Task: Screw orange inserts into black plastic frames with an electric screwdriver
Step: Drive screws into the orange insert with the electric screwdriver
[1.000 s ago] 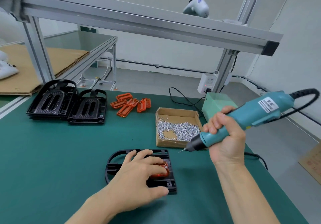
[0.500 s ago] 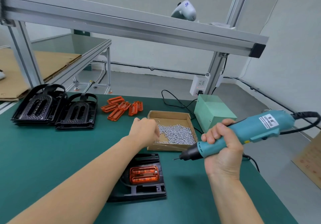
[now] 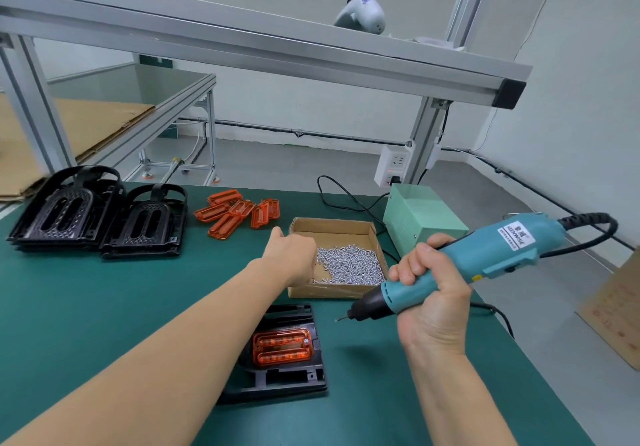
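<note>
Frame in work: one black frame (image 3: pixel 282 374) lies flat on the green worktop (image 3: pixel 86 307), nearest the person, so the driver can come straight down on it.
Insert: one orange insert (image 3: pixel 282 347) sits seated in that frame's recess; whether any screws are in it yet I cannot tell.
Left hand (image 3: pixel 289 255): reaches over the edge of the cardboard box (image 3: pixel 334 227), likely for a screw; its fingers are turned away, so I cannot tell their state.
Right hand (image 3: pixel 431 293): fingers wrapped round the electric screwdriver (image 3: pixel 485 260), bit held clear of the frame, waiting.
Screws (image 3: pixel 349 265): one loose heap, too many to count.
Spare inserts (image 3: pixel 239 212): about six, far side.
Frame stacks (image 3: pixel 100 213): two.
</note>
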`<action>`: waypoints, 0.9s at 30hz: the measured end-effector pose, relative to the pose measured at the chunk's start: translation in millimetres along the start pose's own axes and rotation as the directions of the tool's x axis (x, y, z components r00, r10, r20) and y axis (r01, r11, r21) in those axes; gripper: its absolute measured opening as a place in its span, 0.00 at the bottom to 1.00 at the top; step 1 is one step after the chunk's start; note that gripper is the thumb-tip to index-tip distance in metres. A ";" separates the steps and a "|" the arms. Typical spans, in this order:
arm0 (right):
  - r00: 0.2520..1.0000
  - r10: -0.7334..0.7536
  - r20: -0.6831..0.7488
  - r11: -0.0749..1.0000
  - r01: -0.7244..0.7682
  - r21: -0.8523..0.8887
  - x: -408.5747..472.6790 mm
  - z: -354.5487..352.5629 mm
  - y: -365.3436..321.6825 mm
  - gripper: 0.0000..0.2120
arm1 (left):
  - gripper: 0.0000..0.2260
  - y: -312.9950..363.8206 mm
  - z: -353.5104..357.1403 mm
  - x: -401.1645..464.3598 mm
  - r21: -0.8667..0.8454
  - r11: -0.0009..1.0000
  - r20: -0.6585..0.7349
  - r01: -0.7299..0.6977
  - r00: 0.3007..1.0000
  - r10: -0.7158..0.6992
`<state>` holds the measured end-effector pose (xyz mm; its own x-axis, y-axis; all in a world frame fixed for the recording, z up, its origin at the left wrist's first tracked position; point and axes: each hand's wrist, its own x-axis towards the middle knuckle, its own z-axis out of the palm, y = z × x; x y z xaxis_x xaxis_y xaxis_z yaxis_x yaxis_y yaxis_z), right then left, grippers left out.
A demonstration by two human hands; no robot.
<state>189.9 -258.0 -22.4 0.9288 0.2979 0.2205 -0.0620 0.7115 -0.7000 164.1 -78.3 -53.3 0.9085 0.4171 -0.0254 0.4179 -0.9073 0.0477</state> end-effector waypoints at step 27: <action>0.999 -0.013 0.041 0.999 0.012 0.040 -10.7 18.3 -12.0 0.08 | 0.04 -21.6 -10.0 -92.0 -0.998 -0.011 -0.060 -0.065 0.961 -0.271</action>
<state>174.0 -258.1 -3.9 0.9139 0.3141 0.2573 -0.0655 0.7395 -0.6700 71.5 -96.5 -42.0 0.7599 0.6497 0.0224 -0.0606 0.0366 0.9975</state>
